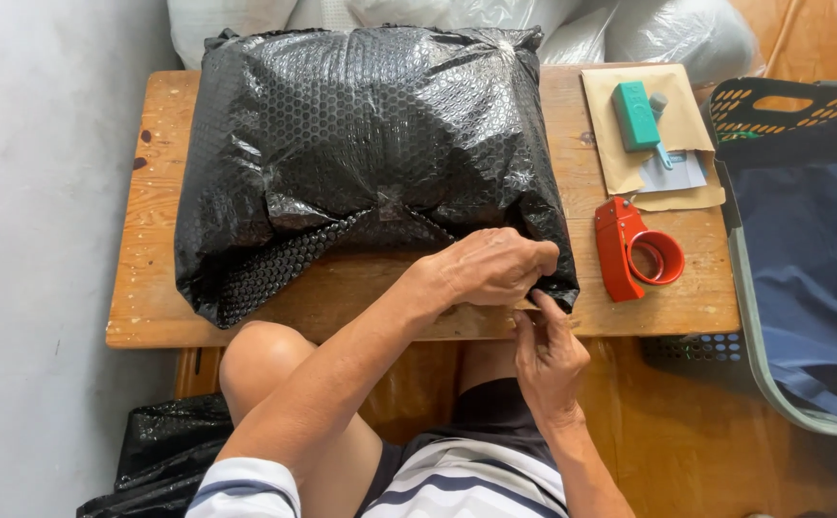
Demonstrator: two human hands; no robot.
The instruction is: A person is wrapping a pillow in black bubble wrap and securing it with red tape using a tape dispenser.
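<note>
On wooden tabletop [150, 288]: big parcel wrapped in black bubble wrap [371, 153], filling most of the top, near-right corner hanging just over front edge. Left hand [490, 267] resting on that corner, fingers [543, 257] curled down & clenched over the wrap fold, pinning it. Right hand [548, 360] below tabletop edge, fingers [534, 321] pinching what looks like a tape end at same corner, touching the wrap; can't tell exactly what's pinched. Judging by look: wrap soft, slick, crinkly, gives under pressure, so likely slides w/ loose grip; contents prob. bulky, cushioned, weight unclear. Best hold = folded corner/seam, not the smooth top. Red tape dispenser [634, 249] just beside parcel on right; green tool [637, 115] on brown envelope [697, 129] behind it; dark basket [792, 115] at far right.
</note>
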